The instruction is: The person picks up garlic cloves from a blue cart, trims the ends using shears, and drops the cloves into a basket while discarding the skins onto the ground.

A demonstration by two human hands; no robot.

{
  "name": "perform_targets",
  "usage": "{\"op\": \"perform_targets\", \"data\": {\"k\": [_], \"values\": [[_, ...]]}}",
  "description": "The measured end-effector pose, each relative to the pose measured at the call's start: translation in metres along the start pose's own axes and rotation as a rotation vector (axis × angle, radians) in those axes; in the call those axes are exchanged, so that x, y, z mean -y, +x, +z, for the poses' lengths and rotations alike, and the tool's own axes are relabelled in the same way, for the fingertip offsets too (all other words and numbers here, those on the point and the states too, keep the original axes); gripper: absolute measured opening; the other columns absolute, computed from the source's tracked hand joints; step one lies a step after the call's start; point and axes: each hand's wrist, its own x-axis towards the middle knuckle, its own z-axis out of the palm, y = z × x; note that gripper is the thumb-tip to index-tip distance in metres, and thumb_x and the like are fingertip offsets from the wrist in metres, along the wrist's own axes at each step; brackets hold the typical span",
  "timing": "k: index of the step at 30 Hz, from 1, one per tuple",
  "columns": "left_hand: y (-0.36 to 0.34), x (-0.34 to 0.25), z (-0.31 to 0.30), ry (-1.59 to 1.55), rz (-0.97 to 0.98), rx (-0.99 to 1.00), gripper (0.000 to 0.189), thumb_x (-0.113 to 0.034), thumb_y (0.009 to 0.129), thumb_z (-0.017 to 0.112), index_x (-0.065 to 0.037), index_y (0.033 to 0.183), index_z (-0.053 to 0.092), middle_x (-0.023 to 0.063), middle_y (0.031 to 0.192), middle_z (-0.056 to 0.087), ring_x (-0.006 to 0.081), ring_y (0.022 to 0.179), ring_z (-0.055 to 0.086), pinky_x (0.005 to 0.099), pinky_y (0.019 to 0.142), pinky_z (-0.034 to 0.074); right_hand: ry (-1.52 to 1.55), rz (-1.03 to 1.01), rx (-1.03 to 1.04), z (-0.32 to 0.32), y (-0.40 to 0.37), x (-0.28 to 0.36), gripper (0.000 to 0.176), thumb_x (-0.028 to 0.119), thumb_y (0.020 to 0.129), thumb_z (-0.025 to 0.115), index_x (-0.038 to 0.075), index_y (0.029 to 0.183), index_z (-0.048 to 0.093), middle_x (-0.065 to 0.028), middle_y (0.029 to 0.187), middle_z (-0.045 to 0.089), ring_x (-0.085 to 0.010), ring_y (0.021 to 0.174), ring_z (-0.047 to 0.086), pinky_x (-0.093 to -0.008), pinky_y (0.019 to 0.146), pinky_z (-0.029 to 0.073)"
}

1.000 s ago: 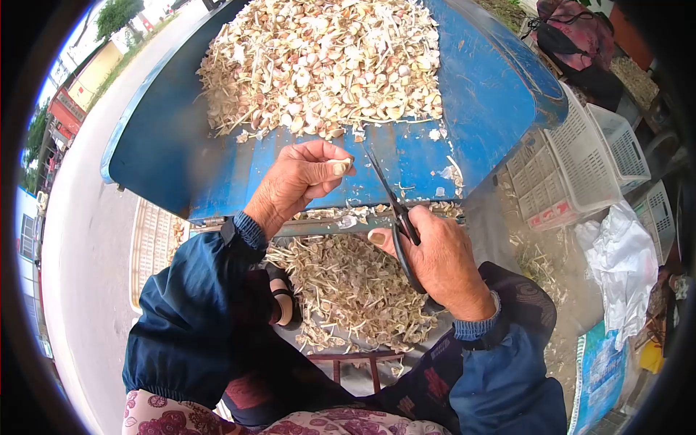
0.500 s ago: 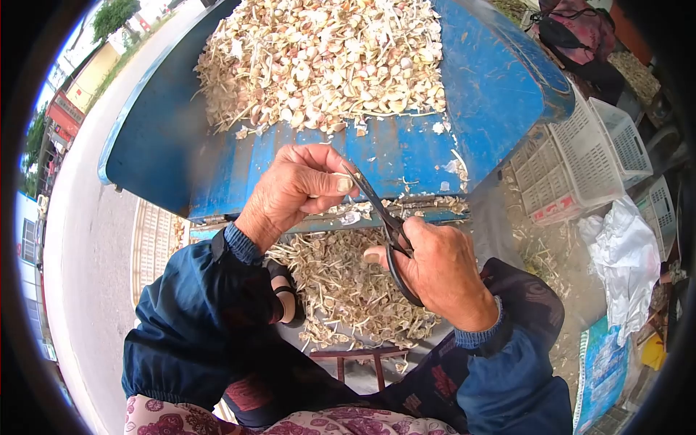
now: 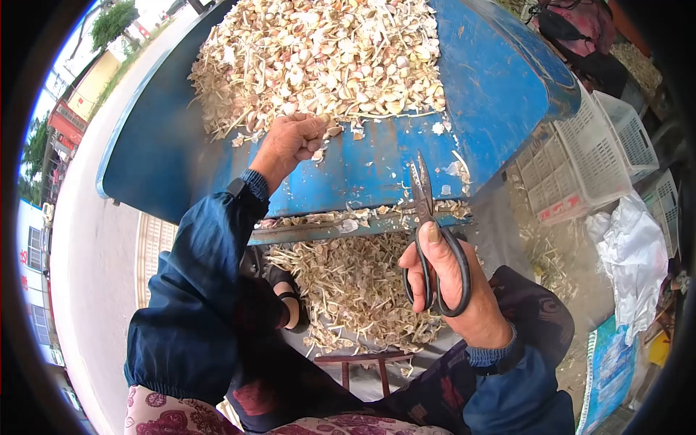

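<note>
My right hand has its fingers through the black handle loops of a pair of scissors. The worn metal blades point away from me, nearly closed, above the blue metal bed. Farther out, my left hand is closed at the near edge of a heap of garlic cloves. Its fingertips are pressed together beside a loose clove; whether anything is between them is hidden. Papery skins and dry stem bits are mixed in with the cloves.
The blue cart bed has raised sides. Below its front lip lies a pile of dry stems and skins between my legs. White plastic crates stand at right, near a white plastic bag. A small brown frame is close to me.
My left hand has moved away from the scissors, forward to the heap's edge. My right hand has shifted right and down, turning the scissors upward in view.
</note>
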Motion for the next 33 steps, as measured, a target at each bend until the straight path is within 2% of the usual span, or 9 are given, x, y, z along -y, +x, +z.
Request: {"op": "perform_targets", "data": {"k": [3, 9, 17, 22, 24, 27, 28, 31, 33], "values": [[0.053, 0.024, 0.004, 0.658, 0.464, -0.298, 0.025, -0.018, 0.079, 0.071, 0.002, 0.067, 0.062, 0.0071, 0.055, 0.057, 0.0161, 0.048, 0.053, 0.0328, 0.049, 0.045, -0.008, 0.004, 0.022, -0.006, 0.002, 0.001, 0.064, 0.062, 0.096, 0.041, 0.001, 0.088, 0.057, -0.0043, 0.058, 0.051, -0.0115, 0.049, 0.05, -0.025, 0.048, 0.039], [0.08, 0.06, 0.005, 1.353, 0.76, -0.182, 0.012, -0.007, 0.073, 0.062, 0.004, 0.071, 0.066, 0.0251, 0.071, 0.064, 0.0396, 0.068, 0.065, 0.0455, 0.066, 0.052, 0.017, -0.006, -0.044, -0.018, -0.002, 0.008, 0.061, 0.059, 0.096, 0.045, 0.0, 0.085, 0.057, -0.0034, 0.055, 0.048, -0.0106, 0.048, 0.047, -0.0246, 0.046, 0.038], [0.025, 0.052, 0.015, 1.106, 0.394, -0.225, 0.018, -0.016, 0.072, 0.074, 0.001, 0.076, 0.072, 0.0201, 0.07, 0.067, 0.0322, 0.066, 0.066, 0.0394, 0.069, 0.053, -0.126, -0.044, -0.036, -0.016, -0.007, -0.004, 0.057, 0.056, 0.091, 0.059, 0.002, 0.07, 0.055, -0.0005, 0.051, 0.046, -0.0075, 0.045, 0.049, -0.0267, 0.042, 0.038], [0.0, 0.05, 0.015, 1.032, 0.408, -0.148, 0.013, -0.011, 0.073, 0.074, 0.001, 0.075, 0.07, 0.0189, 0.068, 0.067, 0.0298, 0.066, 0.067, 0.0386, 0.069, 0.053, -0.784, -0.334, -0.214, -0.009, 0.005, -0.019, 0.052, 0.045, 0.093, 0.059, -0.003, 0.073, 0.055, -0.0244, 0.063, 0.059, -0.0448, 0.067, 0.062, -0.0488, 0.062, 0.047], [-0.012, 0.041, 0.014, 1.098, 0.328, -0.141, 0.012, -0.01, 0.074, 0.072, 0.002, 0.075, 0.07, 0.0199, 0.072, 0.066, 0.0321, 0.069, 0.066, 0.0389, 0.072, 0.054, -0.815, -0.335, -0.209, -0.007, 0.011, -0.026, 0.051, 0.044, 0.093, 0.059, -0.004, 0.074, 0.055, -0.0248, 0.063, 0.059, -0.0443, 0.068, 0.062, -0.0492, 0.063, 0.047], [-0.011, 0.059, 0.004, 1.211, 0.773, -0.056, 0.01, -0.007, 0.077, 0.069, 0.002, 0.078, 0.069, 0.0219, 0.078, 0.065, 0.0365, 0.075, 0.065, 0.0408, 0.077, 0.053, -0.825, -0.347, -0.225, 0.0, 0.019, -0.034, 0.054, 0.046, 0.092, 0.059, -0.005, 0.074, 0.055, -0.0274, 0.065, 0.058, -0.0466, 0.07, 0.06, -0.0505, 0.064, 0.046], [-0.015, 0.064, 0.007, 1.206, 0.717, -0.061, 0.009, -0.004, 0.078, 0.065, 0.002, 0.083, 0.069, 0.024, 0.083, 0.063, 0.042, 0.083, 0.061, 0.0446, 0.083, 0.05, -0.813, -0.347, -0.234, 0.001, 0.021, -0.036, 0.055, 0.047, 0.092, 0.059, -0.005, 0.074, 0.053, -0.0285, 0.066, 0.056, -0.0487, 0.07, 0.058, -0.0517, 0.064, 0.043], [-0.009, 0.063, 0.001, 1.19, 0.834, -0.04, 0.005, -0.002, 0.08, 0.066, 0.001, 0.082, 0.069, 0.0177, 0.074, 0.063, 0.0312, 0.069, 0.064, 0.0393, 0.067, 0.052, -0.807, -0.336, -0.234, 0.003, 0.023, -0.036, 0.055, 0.047, 0.093, 0.059, -0.005, 0.075, 0.052, -0.03, 0.067, 0.055, -0.0506, 0.072, 0.056, -0.0528, 0.064, 0.041], [-0.02, 0.046, 0.006, 0.776, 0.294, -0.049, 0.005, -0.002, 0.081, 0.067, 0.002, 0.084, 0.069, 0.0105, 0.069, 0.061, 0.0193, 0.06, 0.059, 0.0308, 0.055, 0.047, -0.835, -0.326, -0.224, 0.003, 0.024, -0.034, 0.055, 0.047, 0.092, 0.058, -0.005, 0.076, 0.054, -0.0295, 0.068, 0.057, -0.0484, 0.073, 0.059, -0.0519, 0.066, 0.044]]}}
